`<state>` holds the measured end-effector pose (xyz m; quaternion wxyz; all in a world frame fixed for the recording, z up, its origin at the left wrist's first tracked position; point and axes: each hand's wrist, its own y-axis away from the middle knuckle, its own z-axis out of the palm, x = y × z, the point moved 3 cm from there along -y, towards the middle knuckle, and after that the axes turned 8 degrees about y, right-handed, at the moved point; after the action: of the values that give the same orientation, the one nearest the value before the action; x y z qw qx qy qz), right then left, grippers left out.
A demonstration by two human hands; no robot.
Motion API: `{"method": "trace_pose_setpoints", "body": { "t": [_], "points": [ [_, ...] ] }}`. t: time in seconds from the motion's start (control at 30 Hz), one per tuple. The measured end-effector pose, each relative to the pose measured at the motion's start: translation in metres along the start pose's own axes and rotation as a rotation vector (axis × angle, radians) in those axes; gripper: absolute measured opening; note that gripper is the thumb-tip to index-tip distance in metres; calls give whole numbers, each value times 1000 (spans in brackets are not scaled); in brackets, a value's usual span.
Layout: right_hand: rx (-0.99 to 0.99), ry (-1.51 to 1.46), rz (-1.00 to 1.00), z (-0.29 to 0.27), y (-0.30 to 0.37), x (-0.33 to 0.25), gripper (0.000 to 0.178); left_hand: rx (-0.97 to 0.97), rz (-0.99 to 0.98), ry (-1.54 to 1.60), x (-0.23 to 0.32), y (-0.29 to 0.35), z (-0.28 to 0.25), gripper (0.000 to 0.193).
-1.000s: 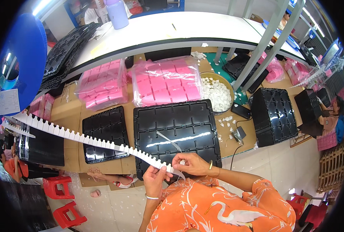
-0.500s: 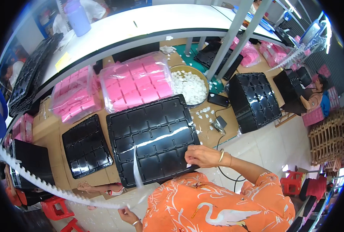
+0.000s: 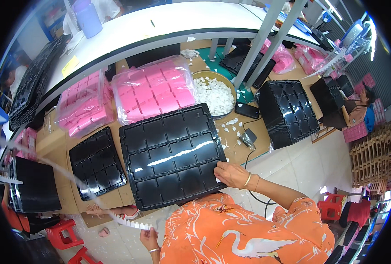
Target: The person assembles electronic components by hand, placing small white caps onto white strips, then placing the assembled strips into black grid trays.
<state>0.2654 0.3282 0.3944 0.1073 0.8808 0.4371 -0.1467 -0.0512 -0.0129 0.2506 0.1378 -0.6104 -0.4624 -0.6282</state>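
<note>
Directly before me lies a large black plastic tray (image 3: 173, 165), its moulded compartments showing and a bright glare across it. My right hand (image 3: 233, 174) is closed at the tray's right edge, with a small white piece (image 3: 218, 179) at its fingertips. Low on the left, beside my body, my left hand (image 3: 149, 239) pinches the end of a long white toothed strip (image 3: 134, 224). The strip runs up and left, blurred along much of its length, past a smaller black tray (image 3: 99, 163).
Pink packs in clear film (image 3: 153, 90) sit behind the tray. Right of them are a round bowl of white scraps (image 3: 213, 96), a phone (image 3: 247, 110) and stacked black trays (image 3: 290, 112). Red stools (image 3: 64, 234) stand at lower left; a co-worker (image 3: 358, 108) sits at far right.
The strip has shifted up and its loose curl no longer lies over the big tray. My left hand has moved slightly right; my right hand went slightly up and right along the tray's edge.
</note>
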Motion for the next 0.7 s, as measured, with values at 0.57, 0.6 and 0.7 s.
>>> {"method": "trace_pose_setpoints", "body": {
  "t": [0.57, 0.6, 0.7],
  "points": [
    [-98, -467, -72, -7, 15, -21, 13, -342, -233, 645, 114, -3, 104, 16],
    [-152, -643, 7, -12, 15, -24, 16, -361, -250, 695, 117, 0, 107, 17],
    [-251, -1176, 94, 2, 19, -15, 17, -285, -355, 786, 125, 6, 117, 20]
  ]
}}
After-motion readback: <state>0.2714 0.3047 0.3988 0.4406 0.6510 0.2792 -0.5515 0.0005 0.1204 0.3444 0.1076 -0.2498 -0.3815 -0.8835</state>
